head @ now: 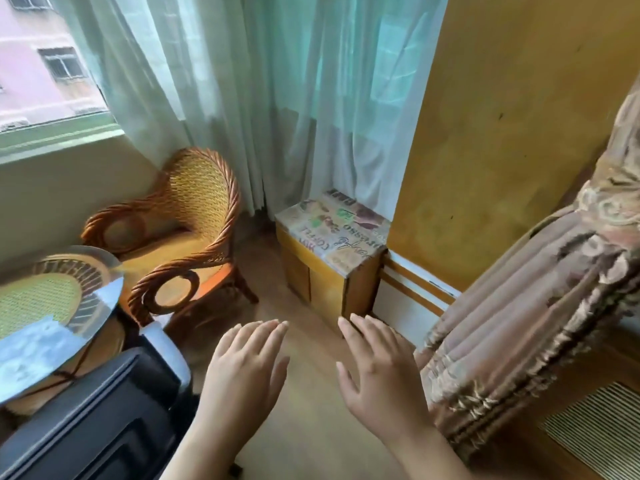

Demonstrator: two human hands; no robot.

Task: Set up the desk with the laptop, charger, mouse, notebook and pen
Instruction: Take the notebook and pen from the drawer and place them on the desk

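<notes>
wicker chair (187, 230) left of low cabinet (329, 268); round glass table (104, 306) left of chair.

Two bare forearms are seen entering from the bottom edge of the frame, each ending in a bare hand. No sleeve, glove, watch, ring or bracelet is worn on what is shown. The left hand (247, 362) is seen from the back in the lower centre; four fingers and a thumb are shown, with short, unpainted nails. The right hand (379, 370) is seen just right of centre, also from the back, with the same short, plain nails. Both wrists are uncovered.
</notes>
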